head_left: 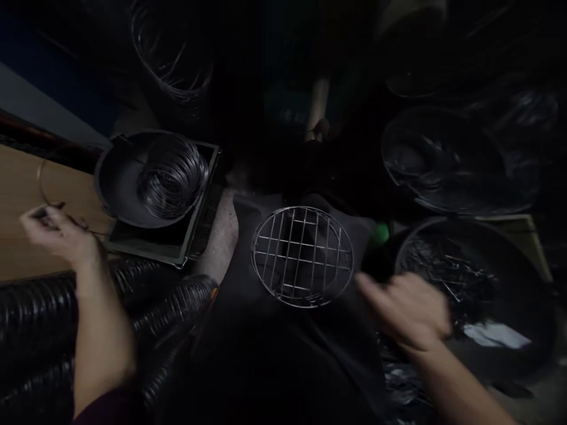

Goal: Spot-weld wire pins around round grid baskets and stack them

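Lying flat on the dark cloth over the person's lap, the round wire grid (302, 256) was the centre of the scene, and everything else sat in reach around it; neither hand touched it. To the left of the grid, well apart, the left hand (55, 233) had reached over the wooden board (18, 200), its fingers pinched shut on a thin wire ring (41, 180) whose loop curved up over the wood; such a pinch suited so slight a wire, I judged. Just beside the grid's lower right edge the right hand (405, 310) hovered, blurred, fingers loosely spread and gripping nothing that could be seen; whether a small piece lay under the palm could not be told. Between the left hand and the grid stood a dark pan (116, 183) set in a shallow tray (195, 236), holding a coil of wire (170, 177); keeping the coil in a pan probably stopped it from springing loose. To the right of the grid a dark bowl (509, 260) held a heap of short wire pieces (443, 265), placed, it seemed, where the right hand could dip in easily; a green knob (380, 233) showed between grid and bowl. Left of and below the grid lay stacks of dark wire rings (39, 313); above it, more coils (172, 53) hung in deep shadow, hard to make out.
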A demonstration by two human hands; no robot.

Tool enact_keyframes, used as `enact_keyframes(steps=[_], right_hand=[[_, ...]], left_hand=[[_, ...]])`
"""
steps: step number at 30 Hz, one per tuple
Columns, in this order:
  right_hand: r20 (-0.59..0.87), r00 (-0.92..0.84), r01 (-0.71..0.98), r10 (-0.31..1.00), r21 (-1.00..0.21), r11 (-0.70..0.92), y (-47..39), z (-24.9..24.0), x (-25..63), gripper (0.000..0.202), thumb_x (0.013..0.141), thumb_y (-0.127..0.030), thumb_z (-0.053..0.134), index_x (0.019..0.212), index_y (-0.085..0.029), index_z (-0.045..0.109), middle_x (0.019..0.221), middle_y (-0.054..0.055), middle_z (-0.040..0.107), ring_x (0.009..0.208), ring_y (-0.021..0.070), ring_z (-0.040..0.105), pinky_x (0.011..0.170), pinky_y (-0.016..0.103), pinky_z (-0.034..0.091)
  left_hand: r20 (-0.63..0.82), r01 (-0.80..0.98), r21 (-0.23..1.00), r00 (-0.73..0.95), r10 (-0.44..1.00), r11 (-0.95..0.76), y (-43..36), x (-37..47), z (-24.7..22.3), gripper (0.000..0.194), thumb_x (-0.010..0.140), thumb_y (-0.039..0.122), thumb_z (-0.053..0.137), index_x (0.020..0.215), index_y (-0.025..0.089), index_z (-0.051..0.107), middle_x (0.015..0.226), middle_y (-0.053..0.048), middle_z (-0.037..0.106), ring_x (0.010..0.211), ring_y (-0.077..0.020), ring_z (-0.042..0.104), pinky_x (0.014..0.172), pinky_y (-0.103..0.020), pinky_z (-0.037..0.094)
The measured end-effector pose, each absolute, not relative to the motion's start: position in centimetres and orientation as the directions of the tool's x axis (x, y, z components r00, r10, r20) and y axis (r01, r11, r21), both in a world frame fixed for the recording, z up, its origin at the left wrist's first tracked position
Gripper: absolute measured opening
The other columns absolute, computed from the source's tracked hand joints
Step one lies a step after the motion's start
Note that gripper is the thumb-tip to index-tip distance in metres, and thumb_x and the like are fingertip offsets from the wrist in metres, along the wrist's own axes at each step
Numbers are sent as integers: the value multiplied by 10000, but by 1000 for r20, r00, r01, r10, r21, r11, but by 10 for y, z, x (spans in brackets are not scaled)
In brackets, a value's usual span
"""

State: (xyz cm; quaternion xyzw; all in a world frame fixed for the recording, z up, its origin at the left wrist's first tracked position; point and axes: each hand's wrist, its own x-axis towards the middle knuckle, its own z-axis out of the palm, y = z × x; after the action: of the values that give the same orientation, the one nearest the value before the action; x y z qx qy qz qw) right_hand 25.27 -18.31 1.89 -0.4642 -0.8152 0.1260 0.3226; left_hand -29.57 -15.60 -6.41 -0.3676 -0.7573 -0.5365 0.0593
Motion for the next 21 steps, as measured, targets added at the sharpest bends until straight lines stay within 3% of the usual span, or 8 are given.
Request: enact_keyframes(steps=[3, 5, 8, 11, 13, 17, 21], right_hand=[[604, -580, 547, 547, -210, 811, -213, 0, 208, 188, 770, -78, 745, 719, -254, 703, 439, -95, 389, 424, 40, 341, 423, 253, 241], [597, -650, 533, 471, -84, 842, -226, -15, 189, 162, 806, -88, 711, 749, -240, 720, 504, -74, 487, 465, 51, 403, 447, 248, 292], [529, -622, 598, 577, -154, 787, -241, -30, 186, 131, 874, -168, 646, 899, -242, 751, 733, -7, 663, 620, 96, 544, 557, 239, 428], [534, -503, 673, 680, -251, 696, -256, -32, 204, 151, 884, -200, 633, 985, -200, 746, 839, 54, 664, 756, 145, 579, 683, 264, 500], [523, -349, 757, 777, -332, 563, -264, -31, 219, 162, 885, -182, 623, 998, -193, 739, 840, 57, 629, 764, 143, 572, 690, 263, 505], [404, 15, 820, 915, -528, 220, -268, -31, 241, 170, 899, -192, 604, 1003, -222, 735, 874, 40, 622, 780, 135, 602, 691, 259, 511], [290, 253, 704, 923, -709, 30, -253, -29, 248, 180, 925, -297, 583, 989, -220, 732, 882, 36, 676, 815, 155, 636, 759, 303, 524]], left_hand=[[371, 368, 918, -655, 659, -151, -149, -250, -63, 173, 867, 441, 630, 816, 276, 608, 705, 103, 590, 461, -37, 365, 472, -201, 286], [214, 137, 977, -557, 803, -166, -131, -204, -68, 206, 802, 438, 717, 811, 253, 627, 518, 91, 456, 404, -44, 319, 417, -194, 247], [50, -153, 982, -363, 930, -113, -95, -141, -75, 278, 802, 462, 737, 889, 223, 623, 442, 99, 387, 349, -52, 257, 362, -210, 172], [-33, -347, 936, -249, 968, -57, -66, -118, -77, 224, 845, 414, 718, 882, 224, 605, 439, 108, 331, 342, -51, 232, 354, -201, 173], [-36, -422, 903, -269, 963, -84, -55, -123, -77, 140, 900, 352, 666, 870, 231, 602, 438, 109, 267, 350, -52, 209, 359, -187, 176], [45, -455, 863, -364, 930, -220, -55, -134, -72, 92, 948, 312, 598, 885, 245, 605, 443, 106, 223, 356, -47, 158, 355, -166, 154], [68, -327, 937, -164, 984, -119, -66, -100, -75, 213, 854, 429, 705, 960, 249, 662, 467, 104, 320, 375, -43, 259, 369, -155, 244]])
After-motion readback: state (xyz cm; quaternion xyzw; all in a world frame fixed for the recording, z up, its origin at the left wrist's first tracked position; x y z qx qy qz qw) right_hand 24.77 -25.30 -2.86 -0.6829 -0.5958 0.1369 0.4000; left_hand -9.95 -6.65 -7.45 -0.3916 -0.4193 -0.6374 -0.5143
